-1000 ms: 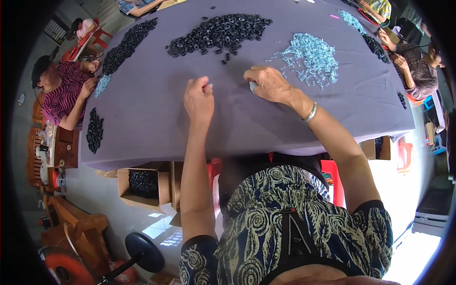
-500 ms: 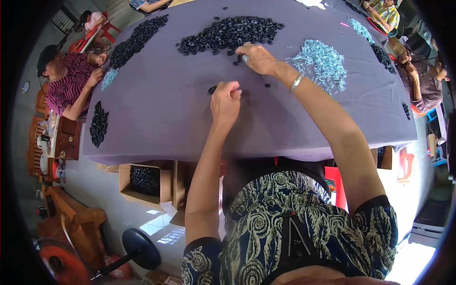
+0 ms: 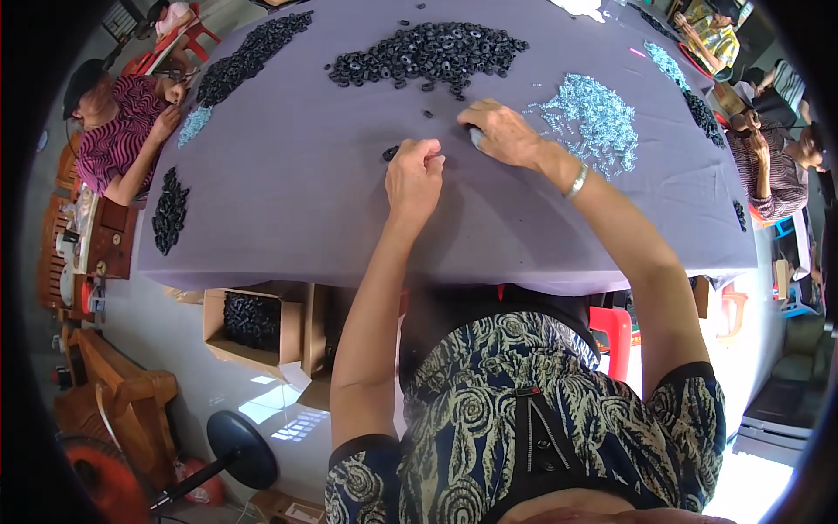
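My left hand (image 3: 414, 182) is closed over the middle of the table, fingers curled. A small black piece (image 3: 390, 154) sticks out at its left side, apparently in the fingers. To the right and a little farther off, my right hand (image 3: 504, 133) is bent down over the cloth with its fingertips drawn together. Something pale grey (image 3: 476, 137) shows under its thumb side; what the fingers hold is hidden. Beyond both hands lies a heap of small black ring-shaped parts (image 3: 428, 57). One loose black ring (image 3: 428, 113) lies between that heap and my hands.
A pile of small clear bluish parts (image 3: 594, 118) lies right of my right hand on the purple-grey tablecloth (image 3: 305, 192). More black parts (image 3: 170, 212) lie near the left edge. People sit along both sides. A cardboard box (image 3: 253, 323) of black pieces stands below the table.
My right hand has drawn back from the near edge of the black heap, toward me and to the right. My left hand keeps nearly the same place and pose. The view has shifted slightly.
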The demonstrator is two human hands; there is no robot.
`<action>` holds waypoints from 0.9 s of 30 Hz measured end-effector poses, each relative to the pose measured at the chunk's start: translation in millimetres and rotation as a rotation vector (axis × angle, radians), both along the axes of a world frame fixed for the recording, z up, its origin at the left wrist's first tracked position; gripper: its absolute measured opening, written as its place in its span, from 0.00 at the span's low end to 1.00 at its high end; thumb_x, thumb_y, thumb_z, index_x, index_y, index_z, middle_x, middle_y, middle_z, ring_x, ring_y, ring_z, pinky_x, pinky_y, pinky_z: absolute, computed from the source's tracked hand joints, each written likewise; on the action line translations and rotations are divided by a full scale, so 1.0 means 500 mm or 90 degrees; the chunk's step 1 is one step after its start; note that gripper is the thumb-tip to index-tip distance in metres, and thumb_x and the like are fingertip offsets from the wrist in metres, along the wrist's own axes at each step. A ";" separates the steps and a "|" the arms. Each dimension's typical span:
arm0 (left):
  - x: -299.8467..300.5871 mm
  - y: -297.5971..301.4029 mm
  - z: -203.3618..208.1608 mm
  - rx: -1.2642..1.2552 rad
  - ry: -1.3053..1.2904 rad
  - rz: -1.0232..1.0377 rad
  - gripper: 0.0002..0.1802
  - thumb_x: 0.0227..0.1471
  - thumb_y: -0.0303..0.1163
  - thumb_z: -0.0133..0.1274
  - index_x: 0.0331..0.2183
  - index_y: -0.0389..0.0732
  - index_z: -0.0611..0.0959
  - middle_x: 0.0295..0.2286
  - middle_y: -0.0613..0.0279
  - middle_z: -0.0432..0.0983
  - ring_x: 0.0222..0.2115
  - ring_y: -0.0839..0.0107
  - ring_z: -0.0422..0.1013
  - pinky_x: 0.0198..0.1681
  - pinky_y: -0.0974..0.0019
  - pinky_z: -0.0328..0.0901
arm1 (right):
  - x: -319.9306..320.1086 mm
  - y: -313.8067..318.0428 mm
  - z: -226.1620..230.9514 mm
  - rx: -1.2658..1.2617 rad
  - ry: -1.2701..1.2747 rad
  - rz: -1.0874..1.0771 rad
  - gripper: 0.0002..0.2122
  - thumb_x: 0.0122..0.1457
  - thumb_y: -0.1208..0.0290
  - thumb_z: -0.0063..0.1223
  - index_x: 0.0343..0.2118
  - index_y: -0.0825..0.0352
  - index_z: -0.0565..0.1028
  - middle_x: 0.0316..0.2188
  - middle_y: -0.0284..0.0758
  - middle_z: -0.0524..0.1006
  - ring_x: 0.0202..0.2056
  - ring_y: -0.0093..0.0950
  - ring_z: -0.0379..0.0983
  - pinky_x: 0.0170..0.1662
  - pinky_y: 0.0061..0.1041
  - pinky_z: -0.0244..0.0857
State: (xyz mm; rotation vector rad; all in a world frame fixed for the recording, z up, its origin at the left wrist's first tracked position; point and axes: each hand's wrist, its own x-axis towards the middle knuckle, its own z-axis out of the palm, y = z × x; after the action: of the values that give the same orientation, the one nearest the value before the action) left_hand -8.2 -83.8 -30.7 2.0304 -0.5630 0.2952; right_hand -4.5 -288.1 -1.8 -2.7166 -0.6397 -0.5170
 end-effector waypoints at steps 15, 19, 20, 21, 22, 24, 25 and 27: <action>0.002 -0.010 -0.011 -0.040 -0.009 0.021 0.10 0.46 0.21 0.58 0.35 0.35 0.81 0.29 0.57 0.75 0.27 0.68 0.73 0.33 0.66 0.68 | 0.096 0.078 0.003 0.050 0.065 -0.096 0.11 0.56 0.68 0.52 0.42 0.60 0.75 0.42 0.40 0.74 0.50 0.40 0.68 0.52 0.38 0.65; 0.002 -0.021 -0.008 -0.052 -0.011 0.018 0.10 0.45 0.21 0.58 0.35 0.34 0.81 0.29 0.56 0.75 0.26 0.68 0.73 0.33 0.66 0.68 | 0.094 0.082 -0.023 0.042 0.034 -0.098 0.06 0.52 0.72 0.53 0.33 0.63 0.77 0.38 0.38 0.74 0.46 0.40 0.70 0.48 0.39 0.68; 0.002 -0.015 -0.012 -0.054 -0.016 0.024 0.10 0.45 0.21 0.58 0.35 0.34 0.81 0.29 0.56 0.76 0.26 0.68 0.73 0.33 0.66 0.68 | 0.086 0.081 -0.022 0.040 0.037 -0.092 0.06 0.52 0.72 0.53 0.33 0.63 0.77 0.38 0.38 0.74 0.46 0.40 0.70 0.48 0.39 0.68; 0.001 -0.008 -0.014 -0.056 -0.013 0.031 0.10 0.45 0.21 0.58 0.35 0.34 0.81 0.29 0.56 0.76 0.26 0.68 0.73 0.33 0.66 0.68 | 0.069 0.081 -0.018 0.031 0.041 -0.088 0.06 0.51 0.73 0.53 0.33 0.64 0.77 0.38 0.38 0.74 0.45 0.40 0.71 0.47 0.39 0.68; 0.002 -0.003 -0.015 -0.051 -0.012 0.034 0.11 0.45 0.21 0.58 0.35 0.35 0.81 0.29 0.56 0.76 0.26 0.68 0.73 0.33 0.66 0.68 | 0.052 0.079 -0.012 0.022 0.046 -0.085 0.06 0.50 0.74 0.52 0.32 0.64 0.77 0.37 0.38 0.74 0.45 0.40 0.71 0.47 0.39 0.68; -0.001 -0.004 -0.008 -0.050 -0.011 0.032 0.11 0.45 0.21 0.58 0.35 0.35 0.81 0.30 0.56 0.76 0.27 0.68 0.74 0.33 0.66 0.68 | 0.019 0.050 -0.005 0.037 0.012 -0.077 0.07 0.48 0.77 0.52 0.32 0.64 0.76 0.31 0.39 0.74 0.38 0.42 0.73 0.41 0.38 0.68; -0.003 -0.005 -0.005 -0.039 -0.007 0.036 0.11 0.45 0.21 0.58 0.35 0.35 0.81 0.30 0.56 0.76 0.27 0.67 0.74 0.33 0.66 0.68 | 0.006 0.033 -0.003 0.052 0.041 -0.079 0.07 0.48 0.77 0.52 0.31 0.65 0.76 0.31 0.40 0.74 0.37 0.42 0.73 0.41 0.38 0.68; -0.002 -0.003 -0.004 -0.030 -0.003 0.043 0.10 0.45 0.21 0.58 0.35 0.35 0.81 0.30 0.56 0.76 0.27 0.67 0.74 0.33 0.66 0.68 | -0.011 0.005 0.016 0.053 0.101 -0.095 0.06 0.49 0.76 0.52 0.31 0.65 0.77 0.30 0.40 0.74 0.37 0.42 0.73 0.41 0.38 0.67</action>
State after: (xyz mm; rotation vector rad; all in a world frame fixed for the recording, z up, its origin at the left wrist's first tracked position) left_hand -9.3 -85.4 -32.5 2.0061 -0.4871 0.3505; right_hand -10.1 -285.4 6.1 -2.7043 -0.3677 -0.3498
